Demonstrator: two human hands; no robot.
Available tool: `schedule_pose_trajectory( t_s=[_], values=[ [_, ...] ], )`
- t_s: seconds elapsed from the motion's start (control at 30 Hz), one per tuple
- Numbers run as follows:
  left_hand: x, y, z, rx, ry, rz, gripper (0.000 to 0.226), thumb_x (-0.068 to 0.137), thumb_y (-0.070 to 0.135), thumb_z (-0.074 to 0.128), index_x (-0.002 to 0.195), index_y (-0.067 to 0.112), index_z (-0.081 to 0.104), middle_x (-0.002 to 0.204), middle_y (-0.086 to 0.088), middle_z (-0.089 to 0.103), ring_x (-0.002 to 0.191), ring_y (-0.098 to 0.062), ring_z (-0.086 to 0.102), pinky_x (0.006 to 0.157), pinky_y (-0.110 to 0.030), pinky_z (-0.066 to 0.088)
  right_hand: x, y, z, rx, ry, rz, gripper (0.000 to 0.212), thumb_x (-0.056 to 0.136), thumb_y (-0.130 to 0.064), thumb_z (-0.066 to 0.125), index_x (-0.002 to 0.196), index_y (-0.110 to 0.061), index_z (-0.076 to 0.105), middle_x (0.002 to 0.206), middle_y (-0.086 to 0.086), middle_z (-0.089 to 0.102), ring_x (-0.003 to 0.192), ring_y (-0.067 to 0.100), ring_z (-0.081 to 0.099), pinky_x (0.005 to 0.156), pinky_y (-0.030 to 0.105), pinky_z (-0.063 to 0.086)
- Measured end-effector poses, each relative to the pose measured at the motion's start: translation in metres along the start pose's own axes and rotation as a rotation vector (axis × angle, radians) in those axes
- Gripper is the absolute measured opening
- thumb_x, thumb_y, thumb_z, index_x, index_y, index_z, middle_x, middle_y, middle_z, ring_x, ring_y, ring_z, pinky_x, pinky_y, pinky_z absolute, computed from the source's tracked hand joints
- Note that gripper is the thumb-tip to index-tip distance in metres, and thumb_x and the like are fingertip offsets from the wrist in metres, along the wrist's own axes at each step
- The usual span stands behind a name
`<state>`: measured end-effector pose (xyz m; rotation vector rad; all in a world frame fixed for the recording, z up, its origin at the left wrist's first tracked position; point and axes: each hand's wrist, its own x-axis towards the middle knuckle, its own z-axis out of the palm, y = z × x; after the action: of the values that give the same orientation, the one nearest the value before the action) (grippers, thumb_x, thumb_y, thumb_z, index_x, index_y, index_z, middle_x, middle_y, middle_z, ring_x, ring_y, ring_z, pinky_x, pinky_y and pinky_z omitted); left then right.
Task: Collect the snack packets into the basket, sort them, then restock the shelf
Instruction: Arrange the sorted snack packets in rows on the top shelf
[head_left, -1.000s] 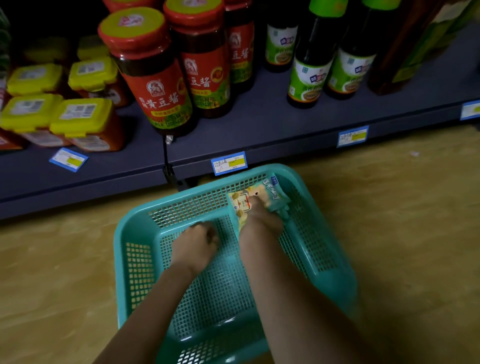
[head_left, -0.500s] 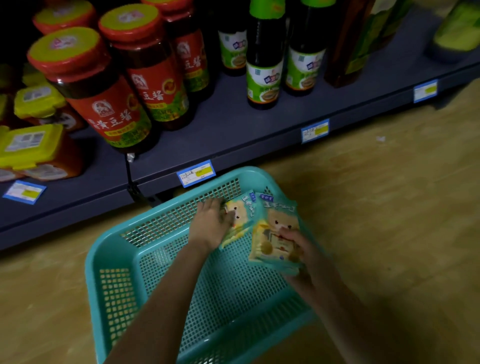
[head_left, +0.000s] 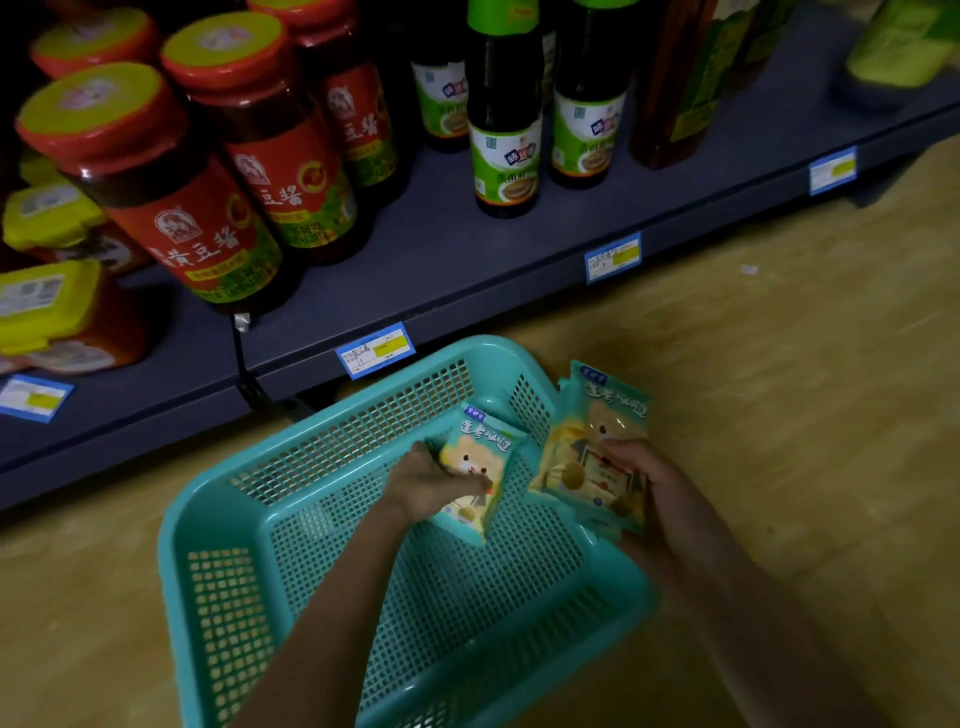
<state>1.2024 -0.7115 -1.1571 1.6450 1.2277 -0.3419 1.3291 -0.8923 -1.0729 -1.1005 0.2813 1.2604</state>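
The left hand (head_left: 431, 486) has its fingers clamped on 1 snack packet (head_left: 480, 470) above the teal mesh basket (head_left: 218, 597), while the right hand (head_left: 644, 486) grips a small stack of packets (head_left: 597, 447) over the rim, likely gathering matching ones for restocking the shelf (head_left: 467, 270).

basket (head_left: 218, 525): teal plastic, square mesh holes
snack packets (head_left: 480, 467): teal edges, pale yellow front, cartoon animal print, blue corner tag
shelf (head_left: 441, 270): dark grey-blue
price tags (head_left: 375, 349): blue border, yellow patch
jars (head_left: 176, 208): red label, yellow-green lid top
bottles (head_left: 506, 156): dark, green-white label
floor (head_left: 779, 364): tan wood grain
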Motion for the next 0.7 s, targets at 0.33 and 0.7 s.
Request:
schedule_pose_trajectory(
  t_s=[0.33,0.7],
  values=[
    [-0.046,0.001,0.011,-0.335,0.017,-0.031,0.058,0.033,0.042,0.075,0.084,0.015,0.069,0.076,-0.004,0.074,0.065,-0.017,0.070,0.064,-0.024,0.057,-0.007,0.000,0.013,-0.124,0.056,0.035,0.012,0.085,-0.014,0.058,0.091,-0.010,0.067,0.066,0.005,0.072,0.054,0.013,0.067,0.056,0.023,0.053],
    [-0.176,0.069,-0.123,-0.854,0.117,0.222,0.018,0.074,0.014,0.066,0.091,0.012,0.065,0.067,-0.002,0.072,0.053,-0.015,0.067,0.052,-0.024,0.053,-0.059,-0.052,0.117,-0.278,-0.108,-0.064,0.040,0.066,-0.020,0.067,0.104,-0.009,0.066,0.077,0.008,0.073,0.062,0.019,0.068,0.066,0.031,0.052]
  ],
)
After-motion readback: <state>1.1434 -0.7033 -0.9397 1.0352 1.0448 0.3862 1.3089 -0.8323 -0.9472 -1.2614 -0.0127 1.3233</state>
